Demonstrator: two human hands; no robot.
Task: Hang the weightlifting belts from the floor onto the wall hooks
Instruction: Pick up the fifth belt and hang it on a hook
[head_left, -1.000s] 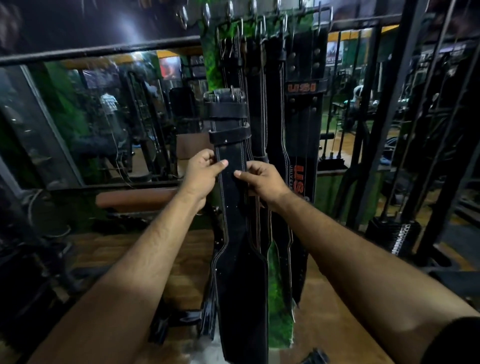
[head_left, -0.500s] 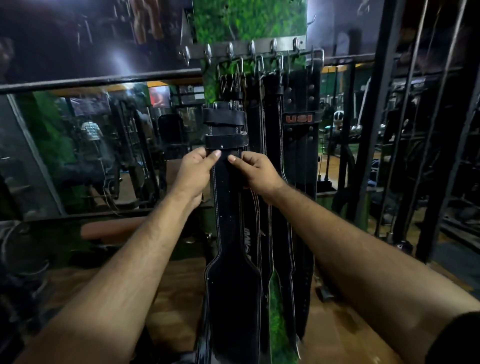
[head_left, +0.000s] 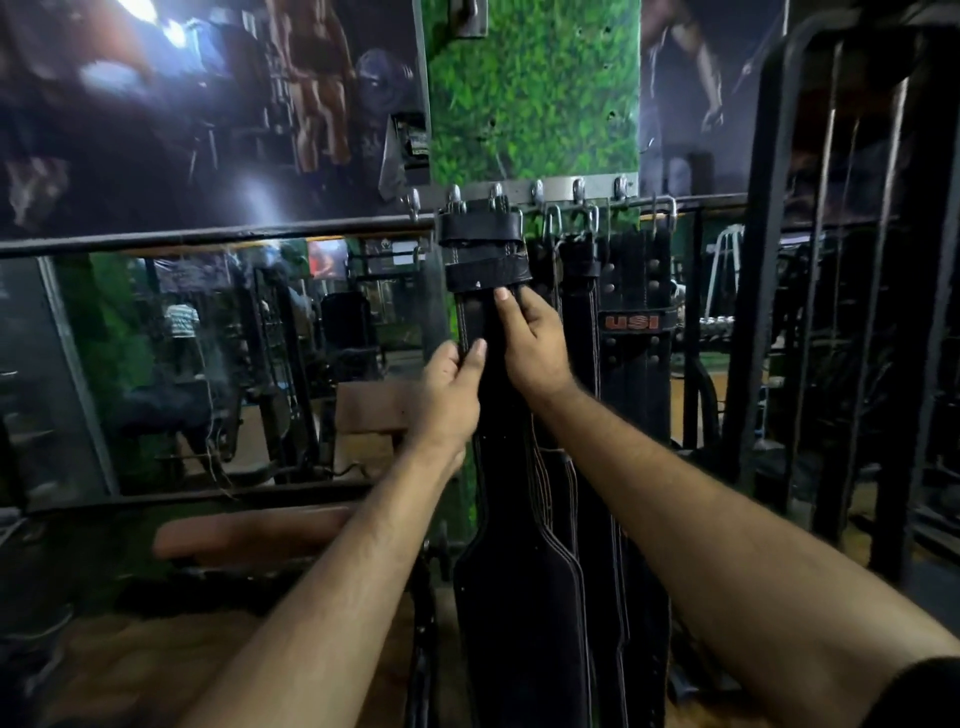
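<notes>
Since a second ago we have lifted the black belt (head_left: 511, 597) until its buckle (head_left: 480, 210) sits at the hook rail (head_left: 540, 188) — our left hand (head_left: 449, 392) pinches its edge, our right hand (head_left: 535, 345) grips the strap beside the hanging belts (head_left: 631, 332).

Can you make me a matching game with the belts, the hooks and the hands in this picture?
Things:
1. belt with the orange USI label
2. hook rail
3. left hand
4. right hand

Places:
A. grips the front belt's left edge
B. higher on the strap, just under the loop
C. on the green wall panel
D. hanging at the right

Pairs: 1-D, 2-C, 3-A, 4-B
</notes>
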